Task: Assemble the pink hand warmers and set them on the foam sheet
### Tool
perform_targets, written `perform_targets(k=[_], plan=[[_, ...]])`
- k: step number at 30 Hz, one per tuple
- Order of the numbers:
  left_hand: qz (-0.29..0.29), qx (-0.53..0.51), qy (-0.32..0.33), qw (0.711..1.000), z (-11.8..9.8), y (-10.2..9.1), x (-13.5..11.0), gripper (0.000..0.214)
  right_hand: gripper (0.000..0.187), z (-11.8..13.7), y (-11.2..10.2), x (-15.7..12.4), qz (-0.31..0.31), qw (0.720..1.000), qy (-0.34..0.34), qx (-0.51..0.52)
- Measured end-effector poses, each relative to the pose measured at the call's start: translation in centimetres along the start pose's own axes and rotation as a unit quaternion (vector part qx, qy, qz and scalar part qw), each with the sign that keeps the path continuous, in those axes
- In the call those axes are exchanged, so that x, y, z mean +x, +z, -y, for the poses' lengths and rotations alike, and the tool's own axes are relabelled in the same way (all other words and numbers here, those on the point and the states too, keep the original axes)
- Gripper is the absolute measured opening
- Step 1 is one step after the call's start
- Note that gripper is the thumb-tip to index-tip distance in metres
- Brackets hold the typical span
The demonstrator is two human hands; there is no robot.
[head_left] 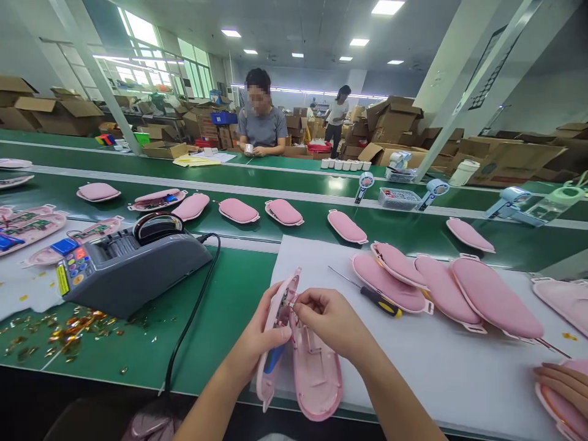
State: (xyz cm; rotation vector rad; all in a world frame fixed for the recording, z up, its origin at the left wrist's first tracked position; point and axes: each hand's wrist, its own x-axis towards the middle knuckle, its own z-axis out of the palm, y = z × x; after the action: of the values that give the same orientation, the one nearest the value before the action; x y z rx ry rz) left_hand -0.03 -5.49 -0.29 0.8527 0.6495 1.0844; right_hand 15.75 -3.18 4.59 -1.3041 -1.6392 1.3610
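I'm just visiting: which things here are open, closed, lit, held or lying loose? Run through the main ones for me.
Pink case: open, halves apart
Left hand: closed around the upright half
Right hand: fingertips pinched together at the case; what they pinch is too small to tell
Screwdriver: lying loose
Pink shells at right: overlapping
Grey machine: display lit red
Ceiling light: lit
Cardboard box at left: open
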Motion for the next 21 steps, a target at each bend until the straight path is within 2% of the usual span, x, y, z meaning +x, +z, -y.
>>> perform_targets(k=[3, 7, 14, 18, 21], plan=[[-0.001, 0.024, 0.000, 1.000, 0.2, -0.3, 0.1, 0.080, 0.011, 0.0, 0.3, 0.1, -0.009, 0.998, -0.013, -0.059], [0.006, 0.039, -0.003, 0.999, 0.7, -0.7, 0.4, 0.082, 0.011, 0.2, 0.2, 0.0, -0.008, 0.996, -0.025, -0.087], [0.013, 0.135, 0.015, 0.991, 0.9, -1.1, 0.5, 0.079, 0.015, 0.8, -0.2, -0.4, -0.012, 0.988, -0.028, -0.152], [0.035, 0.123, 0.008, 0.992, 0.4, -1.0, 0.4, 0.079, 0.015, 0.6, -0.5, -0.4, 0.015, 0.990, -0.031, -0.136], [0.029, 0.099, -0.007, 0.995, 0.2, -0.7, 0.3, 0.079, 0.016, 0.4, -0.6, -0.3, 0.031, 0.993, -0.031, -0.113]])
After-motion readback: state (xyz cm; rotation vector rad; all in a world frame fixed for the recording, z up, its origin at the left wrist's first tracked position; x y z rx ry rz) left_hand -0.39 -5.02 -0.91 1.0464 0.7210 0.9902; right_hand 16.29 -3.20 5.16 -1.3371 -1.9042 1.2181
